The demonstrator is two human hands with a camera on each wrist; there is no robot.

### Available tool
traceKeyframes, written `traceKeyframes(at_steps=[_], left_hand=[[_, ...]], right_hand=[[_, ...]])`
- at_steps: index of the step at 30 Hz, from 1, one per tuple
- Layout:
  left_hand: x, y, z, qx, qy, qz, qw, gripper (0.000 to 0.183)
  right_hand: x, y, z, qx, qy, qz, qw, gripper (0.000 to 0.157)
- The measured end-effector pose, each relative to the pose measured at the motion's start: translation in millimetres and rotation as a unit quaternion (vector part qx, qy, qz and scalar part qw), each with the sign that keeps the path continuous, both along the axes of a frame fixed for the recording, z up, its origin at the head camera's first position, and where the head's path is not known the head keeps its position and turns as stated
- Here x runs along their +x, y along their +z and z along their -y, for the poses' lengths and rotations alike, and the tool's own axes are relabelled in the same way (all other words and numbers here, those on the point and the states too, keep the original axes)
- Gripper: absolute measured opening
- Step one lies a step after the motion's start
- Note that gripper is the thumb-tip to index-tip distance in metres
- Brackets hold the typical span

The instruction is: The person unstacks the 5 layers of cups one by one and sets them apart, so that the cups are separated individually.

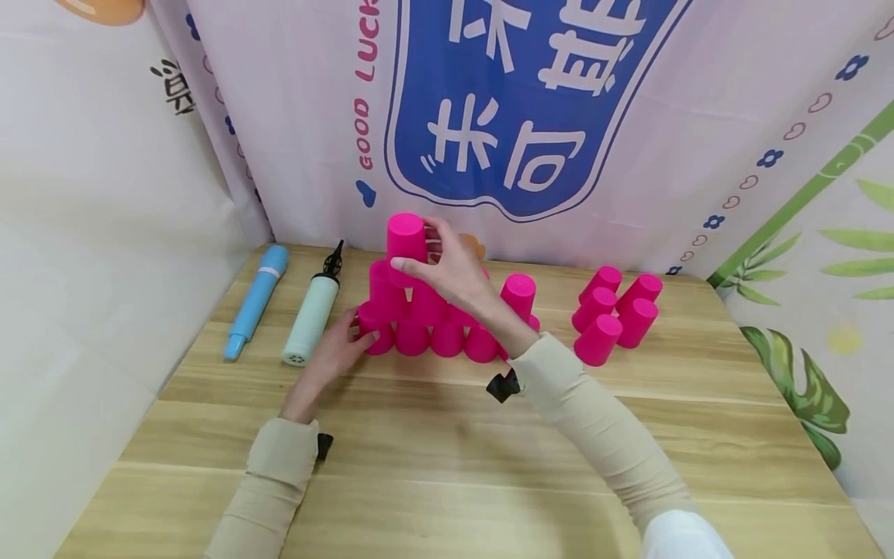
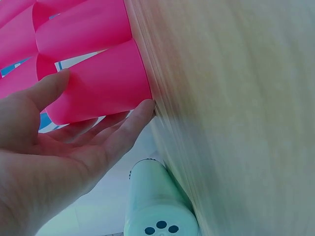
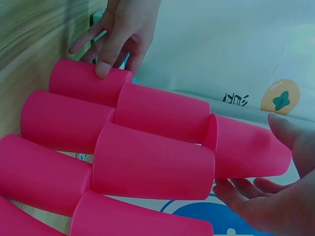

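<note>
Pink cups (image 1: pixel 412 338) stand upside down in a stacked wall, with a bottom row and a second row on it. My right hand (image 1: pixel 454 268) holds a pink cup (image 1: pixel 405 233) on top of the second row at its left end, thumb on one side and fingers on the other. In the right wrist view, that cup's (image 3: pixel 248 147) rim meets the cups beneath. My left hand (image 1: pixel 338 348) is around the leftmost bottom cup (image 2: pixel 106 83), its thumb against the side and fingers along the outer face. Toward the right, a second-row cup (image 1: pixel 518 295) shows beyond my right forearm.
A pale green hand pump (image 1: pixel 310 322) lies just left of my left hand, with a blue tube-shaped pump (image 1: pixel 257 303) beyond it. Several more pink cups (image 1: pixel 598 339) stand upside down at the right of the wooden table (image 1: pixel 433 481). A printed cloth (image 1: pixel 314 116) hangs behind.
</note>
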State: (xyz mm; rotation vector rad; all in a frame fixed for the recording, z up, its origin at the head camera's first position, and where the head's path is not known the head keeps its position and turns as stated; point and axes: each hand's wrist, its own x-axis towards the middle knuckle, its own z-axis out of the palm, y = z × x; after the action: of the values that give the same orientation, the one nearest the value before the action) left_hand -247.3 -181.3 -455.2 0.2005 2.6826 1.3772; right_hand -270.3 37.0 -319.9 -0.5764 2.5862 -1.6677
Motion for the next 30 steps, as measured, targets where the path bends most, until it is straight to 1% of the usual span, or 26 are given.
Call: traceKeyframes(at_steps=[9, 15, 18, 21, 24, 30], left_hand=[[0.2, 2.8, -0.8, 0.0, -0.002, 0.005, 1.0, 0.062], [1.0, 0.2, -0.8, 0.01, -0.002, 0.005, 0.9999, 0.061], [1.2, -2.1, -1.5, 0.016, -0.004, 0.006, 0.9999, 0.061], [0.6, -3.3, -2.4, 0.017, -0.007, 0.006, 0.9998, 0.062], [-0.7, -4.1, -2.1, 0.016, -0.006, 0.003, 0.9998, 0.061], [-3.7, -5.3, -1.5, 0.014, 0.001, 0.004, 0.9999, 0.061]], right_hand=[[0.6, -1.8, 3.3, 0.008, -0.027, -0.007, 1.0, 0.074], [-0.3, -5.5, 5.6, 0.018, -0.032, -0.017, 0.999, 0.072], [1.3, -7.1, 3.2, 0.013, -0.031, -0.017, 0.999, 0.072], [4.6, -7.1, -3.8, -0.005, -0.032, -0.026, 0.999, 0.07], [9.3, -5.5, -14.2, -0.023, -0.034, -0.045, 0.998, 0.07], [16.8, -5.5, -36.4, -0.042, -0.054, -0.066, 0.995, 0.07]])
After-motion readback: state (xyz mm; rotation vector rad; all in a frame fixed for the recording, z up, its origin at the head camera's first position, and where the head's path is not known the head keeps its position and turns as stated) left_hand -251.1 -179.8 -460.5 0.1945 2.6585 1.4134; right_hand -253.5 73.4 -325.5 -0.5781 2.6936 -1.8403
